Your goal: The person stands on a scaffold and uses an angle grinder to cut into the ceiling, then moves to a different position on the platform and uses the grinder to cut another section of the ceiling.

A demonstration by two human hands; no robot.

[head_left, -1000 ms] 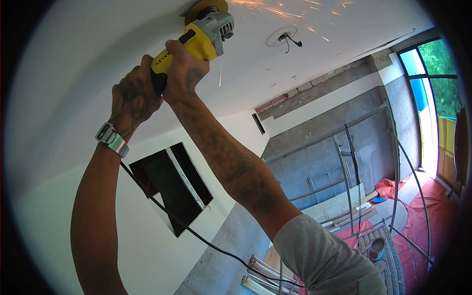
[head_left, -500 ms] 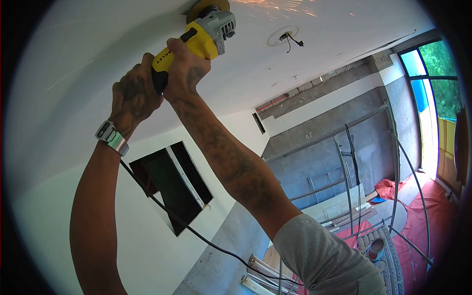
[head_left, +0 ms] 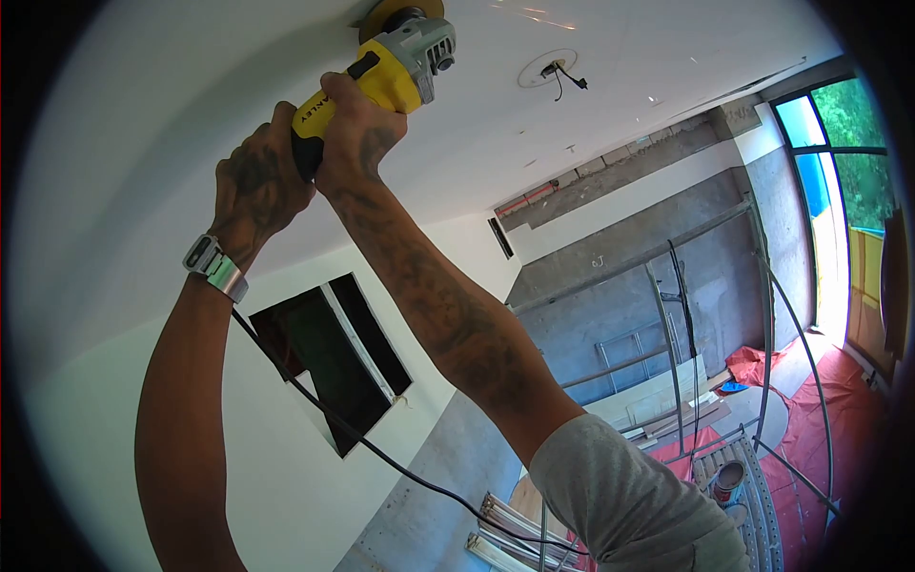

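Observation:
A yellow and grey angle grinder (head_left: 386, 76) is held overhead against the white ceiling (head_left: 238, 71). Its disc (head_left: 389, 17) meets the ceiling near the top edge of the view, and a few sparks (head_left: 534, 14) fly off to the right. My right hand (head_left: 360, 133) is wrapped round the yellow body, thumb up along its side. Closed about the rear end is my left hand (head_left: 257, 181); its fingers are partly hidden behind the tool. A black power cord (head_left: 400, 469) hangs below, passing behind both arms.
Loose wires (head_left: 562, 74) stick out of a round ceiling hole. A dark opening (head_left: 334, 353) is in the white wall. Metal scaffold tubes (head_left: 765, 315) stand at the right, with a paint can (head_left: 729, 481) on a perforated platform (head_left: 762, 520). Red sheeting (head_left: 820, 429) covers the floor there.
The spray of sparks from the disc has shrunk to a few streaks. Both hands and the grinder stay almost in place.

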